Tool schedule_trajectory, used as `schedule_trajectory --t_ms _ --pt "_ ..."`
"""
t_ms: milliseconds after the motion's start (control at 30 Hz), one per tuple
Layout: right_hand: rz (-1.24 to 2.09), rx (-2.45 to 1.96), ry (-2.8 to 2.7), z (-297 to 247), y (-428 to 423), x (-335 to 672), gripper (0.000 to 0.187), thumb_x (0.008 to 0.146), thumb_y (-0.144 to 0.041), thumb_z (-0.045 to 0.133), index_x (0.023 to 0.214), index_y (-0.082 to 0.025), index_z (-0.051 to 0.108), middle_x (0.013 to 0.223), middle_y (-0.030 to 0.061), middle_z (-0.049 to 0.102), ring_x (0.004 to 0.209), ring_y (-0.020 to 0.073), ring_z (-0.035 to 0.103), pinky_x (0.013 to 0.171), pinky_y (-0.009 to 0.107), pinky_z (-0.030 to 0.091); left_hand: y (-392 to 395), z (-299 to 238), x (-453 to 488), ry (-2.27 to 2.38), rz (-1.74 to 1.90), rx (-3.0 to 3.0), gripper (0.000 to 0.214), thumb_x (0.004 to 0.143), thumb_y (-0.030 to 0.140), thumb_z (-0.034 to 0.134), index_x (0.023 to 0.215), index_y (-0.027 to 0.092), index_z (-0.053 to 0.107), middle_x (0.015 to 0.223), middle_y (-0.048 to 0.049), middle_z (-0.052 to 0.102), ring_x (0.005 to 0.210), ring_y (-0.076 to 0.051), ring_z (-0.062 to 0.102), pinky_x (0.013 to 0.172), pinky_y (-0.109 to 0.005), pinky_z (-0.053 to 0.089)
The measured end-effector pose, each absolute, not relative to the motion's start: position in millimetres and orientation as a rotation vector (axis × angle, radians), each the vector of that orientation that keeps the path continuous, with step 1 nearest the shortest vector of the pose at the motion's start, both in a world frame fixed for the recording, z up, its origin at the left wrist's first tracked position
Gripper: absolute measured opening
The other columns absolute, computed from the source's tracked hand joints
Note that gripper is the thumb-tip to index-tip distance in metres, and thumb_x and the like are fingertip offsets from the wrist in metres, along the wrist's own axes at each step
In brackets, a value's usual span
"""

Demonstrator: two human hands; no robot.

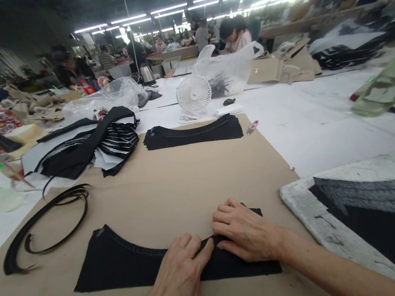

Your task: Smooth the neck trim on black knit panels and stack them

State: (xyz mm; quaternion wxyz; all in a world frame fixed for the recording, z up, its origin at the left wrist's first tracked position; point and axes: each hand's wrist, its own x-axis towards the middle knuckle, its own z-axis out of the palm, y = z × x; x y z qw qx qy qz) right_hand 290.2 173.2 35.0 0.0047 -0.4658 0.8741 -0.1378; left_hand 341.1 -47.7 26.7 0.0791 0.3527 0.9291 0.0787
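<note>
A black curved fabric piece lies flat on a tan board in front of me, its concave edge facing away. My left hand rests over its middle, fingers bent and thumb stretched along the curved edge. Close beside it, my right hand has curled fingers and thumb on the same edge, gripping it near the right part of the piece. What lies under my fingers is hidden. Farther back on the board sits a stack of similar black pieces. Small snips lie next to that stack.
Coiled black strips lie at left, near a bottle with a green nozzle. Behind them is a pile of black and grey pieces. A white fan and plastic bag stand farther back. A marble-like slab is at right.
</note>
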Motion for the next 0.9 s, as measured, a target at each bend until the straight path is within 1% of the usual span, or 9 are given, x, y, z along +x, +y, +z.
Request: schedule_trajectory --t_ms 100,167,300,400,533,633,700,767,900 --pt "-0.474 -1.430 2.734 37.4 176.0 289.1 0.017 0.082 -0.032 0.063 0.081 -0.020 0.050 0.087 0.0006 0.058 0.086 0.0188 0.049 0.079 0.036 0.030 -44.9 24.6 340.8 2.797 0.298 1.065 0.054 0.083 0.004 0.038 0.134 0.020 0.046 0.111 -0.0106 0.056 0.097 -0.024 0.050 0.085 -0.041 0.044" --pt "-0.551 -1.366 2.726 39.2 178.1 287.6 0.017 0.081 -0.032 0.064 0.087 -0.021 0.053 0.090 0.0007 0.059 0.088 0.0192 0.049 0.079 0.035 0.030 -43.5 23.7 339.6 2.787 0.373 1.095 0.052 0.082 0.003 0.037 0.130 0.017 0.049 0.117 -0.0112 0.055 0.100 -0.024 0.050 0.088 -0.040 0.044" --pt "-0.624 -1.258 2.695 42.0 181.6 282.5 0.023 0.077 -0.029 0.066 0.097 -0.023 0.055 0.093 0.0004 0.061 0.090 0.0195 0.050 0.079 0.035 0.030 -41.1 21.9 338.0 2.749 0.528 1.108 0.049 0.081 0.000 0.033 0.123 0.014 0.052 0.112 -0.0105 0.056 0.098 -0.022 0.050 0.090 -0.038 0.044" --pt "-0.589 -1.253 2.675 43.6 182.4 278.1 0.022 0.074 -0.025 0.067 0.093 -0.022 0.056 0.091 -0.0002 0.061 0.089 0.0194 0.051 0.077 0.035 0.030 -39.0 19.2 337.9 2.760 0.628 1.024 0.050 0.082 0.000 0.032 0.127 0.014 0.049 0.110 -0.0104 0.056 0.099 -0.022 0.049 0.092 -0.038 0.043" --pt "-0.571 -1.224 2.657 44.7 181.9 274.0 0.021 0.071 -0.026 0.070 0.087 -0.022 0.058 0.089 -0.0003 0.060 0.088 0.0194 0.050 0.075 0.034 0.030 -34.6 17.9 337.7 2.778 0.673 0.879 0.054 0.083 0.000 0.032 0.134 0.013 0.044 0.110 -0.0114 0.054 0.102 -0.022 0.048 0.094 -0.038 0.041" --pt "-0.583 -1.196 2.645 44.9 182.1 272.5 0.020 0.071 -0.027 0.071 0.085 -0.022 0.058 0.090 0.0002 0.059 0.089 0.0193 0.050 0.074 0.033 0.030 -31.1 21.9 337.2 2.748 0.647 0.866 0.059 0.082 0.000 0.033 0.138 0.017 0.042 0.106 -0.0093 0.055 0.098 -0.022 0.048 0.091 -0.037 0.042" --pt "-0.595 -1.196 2.643 45.2 182.9 272.1 0.019 0.072 -0.027 0.071 0.085 -0.022 0.058 0.090 0.0001 0.059 0.089 0.0189 0.050 0.074 0.033 0.030 -29.4 25.7 337.0 2.739 0.605 0.870 0.059 0.082 0.000 0.034 0.136 0.019 0.045 0.104 -0.0088 0.055 0.096 -0.022 0.047 0.089 -0.037 0.042" --pt "-0.600 -1.199 2.641 46.0 184.1 272.3 0.018 0.073 -0.025 0.070 0.084 -0.021 0.057 0.090 -0.0003 0.060 0.089 0.0185 0.050 0.074 0.033 0.030 -28.6 28.6 336.9 2.739 0.572 0.872 0.057 0.082 0.000 0.034 0.134 0.020 0.048 0.103 -0.0086 0.055 0.096 -0.022 0.047 0.088 -0.037 0.042" --pt "-0.540 -1.243 2.641 47.9 187.2 274.1 0.013 0.077 -0.022 0.067 0.084 -0.021 0.056 0.090 -0.0002 0.061 0.089 0.0184 0.051 0.074 0.034 0.029 -29.0 27.0 337.4 2.758 0.528 0.900 0.056 0.084 0.001 0.035 0.135 0.021 0.047 0.103 -0.0079 0.054 0.095 -0.022 0.046 0.087 -0.037 0.042"
